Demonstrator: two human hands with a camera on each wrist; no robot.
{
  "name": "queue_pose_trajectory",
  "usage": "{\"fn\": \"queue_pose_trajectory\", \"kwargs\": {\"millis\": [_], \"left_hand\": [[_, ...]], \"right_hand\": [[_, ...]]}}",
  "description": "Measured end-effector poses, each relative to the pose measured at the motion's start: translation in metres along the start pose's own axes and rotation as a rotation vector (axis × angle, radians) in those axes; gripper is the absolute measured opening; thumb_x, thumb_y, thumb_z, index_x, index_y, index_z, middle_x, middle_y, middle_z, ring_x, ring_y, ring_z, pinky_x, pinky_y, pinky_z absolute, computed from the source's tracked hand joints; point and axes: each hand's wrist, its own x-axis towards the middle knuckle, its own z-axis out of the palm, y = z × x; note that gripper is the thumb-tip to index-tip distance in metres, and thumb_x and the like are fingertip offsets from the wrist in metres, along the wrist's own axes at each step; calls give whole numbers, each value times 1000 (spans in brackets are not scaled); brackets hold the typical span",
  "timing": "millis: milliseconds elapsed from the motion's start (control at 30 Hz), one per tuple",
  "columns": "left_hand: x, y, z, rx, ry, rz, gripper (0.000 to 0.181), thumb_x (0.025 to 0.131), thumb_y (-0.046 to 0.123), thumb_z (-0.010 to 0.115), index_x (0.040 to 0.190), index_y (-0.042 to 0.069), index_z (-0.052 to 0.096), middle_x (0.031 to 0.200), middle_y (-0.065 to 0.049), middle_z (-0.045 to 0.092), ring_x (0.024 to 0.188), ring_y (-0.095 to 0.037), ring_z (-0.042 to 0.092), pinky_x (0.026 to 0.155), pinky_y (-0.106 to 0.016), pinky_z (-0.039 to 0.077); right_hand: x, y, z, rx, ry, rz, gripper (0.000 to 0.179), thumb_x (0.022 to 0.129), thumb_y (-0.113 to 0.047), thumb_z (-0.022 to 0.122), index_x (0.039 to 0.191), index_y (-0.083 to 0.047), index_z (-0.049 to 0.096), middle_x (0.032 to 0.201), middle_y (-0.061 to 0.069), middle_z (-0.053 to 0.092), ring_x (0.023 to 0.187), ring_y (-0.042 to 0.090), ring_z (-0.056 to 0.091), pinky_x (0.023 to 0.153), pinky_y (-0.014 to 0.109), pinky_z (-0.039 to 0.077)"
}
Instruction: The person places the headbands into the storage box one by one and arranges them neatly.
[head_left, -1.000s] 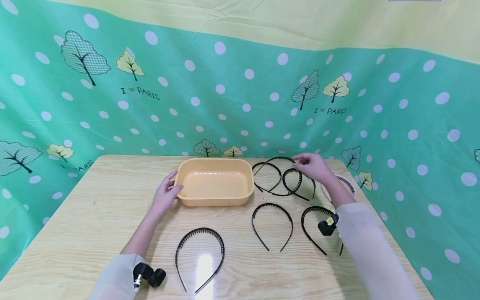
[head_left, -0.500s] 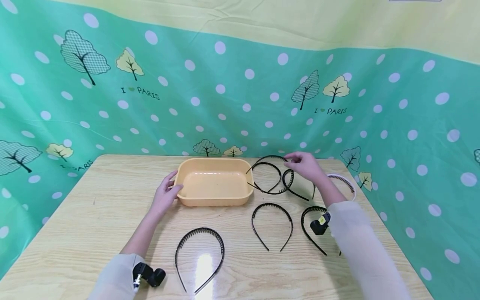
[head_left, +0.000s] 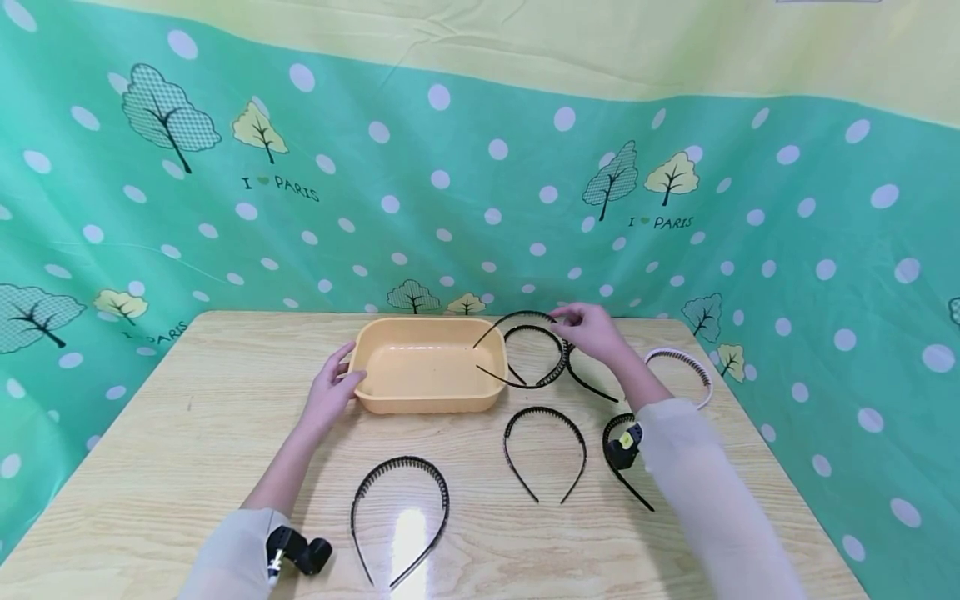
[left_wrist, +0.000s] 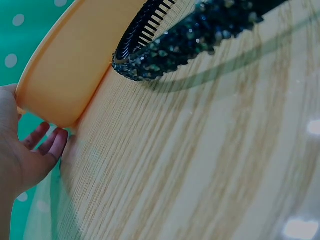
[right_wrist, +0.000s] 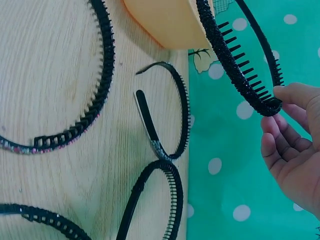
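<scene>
A black toothed headband [right_wrist: 232, 70] is pinched at its curved top by the thumb and fingers of my right hand [head_left: 588, 332]. It is lifted, and its two ends reach over the right rim of a peach plastic tub [head_left: 427, 405]. At the tub's left end my left hand [head_left: 330, 385] holds on, the thumb over the rim and the fingers outside. The left wrist view shows that hand [left_wrist: 25, 155] beside the tub's wall, fingertips low down near its base. Nothing lies inside the tub.
On the wooden table [head_left: 225, 400] lie several other headbands: a dark one in front [head_left: 407, 459], a black one in the middle [head_left: 540, 409], a white one at right [head_left: 678, 353]. Others lie right of the tub, partly behind my right hand. Patterned green cloth [head_left: 480, 208] hangs behind.
My right hand has moved left with the black headband, whose ends have come from beside the tub to over its right side. The left hand and tub have stayed put.
</scene>
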Motion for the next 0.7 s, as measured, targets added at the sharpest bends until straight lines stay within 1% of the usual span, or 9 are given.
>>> {"fn": "queue_pose_trajectory", "kwargs": {"millis": [100,233,533,700], "left_hand": [[0,0,0,5,-1,2,59,94,17,50,148,17,26,131,-26,46,102,-21,54,71,-17,52],[0,0,0,1,0,-3,59,94,17,51,148,18,26,131,-25,46,100,-18,54,71,-17,52],[0,-2,0,-15,-8,-10,60,94,17,50,149,19,26,132,-25,45,109,-31,52,72,-17,52],[1,-3,0,-20,-7,-17,60,94,18,51,149,20,26,132,-25,45,112,-34,50,73,-18,52]], "right_hand": [[0,-5,3,-9,-1,-9,30,88,-19,64,115,-7,65,86,7,57,73,17,48,57,24,41],[2,-9,9,-13,-2,-14,30,88,-20,64,115,-8,65,84,6,57,71,17,48,57,24,40],[7,-16,24,6,-5,2,28,88,-22,65,113,-11,66,84,6,57,71,17,48,58,25,41],[10,-21,31,10,0,-29,28,87,-20,66,112,-9,66,82,5,58,70,16,48,57,24,41]]}}
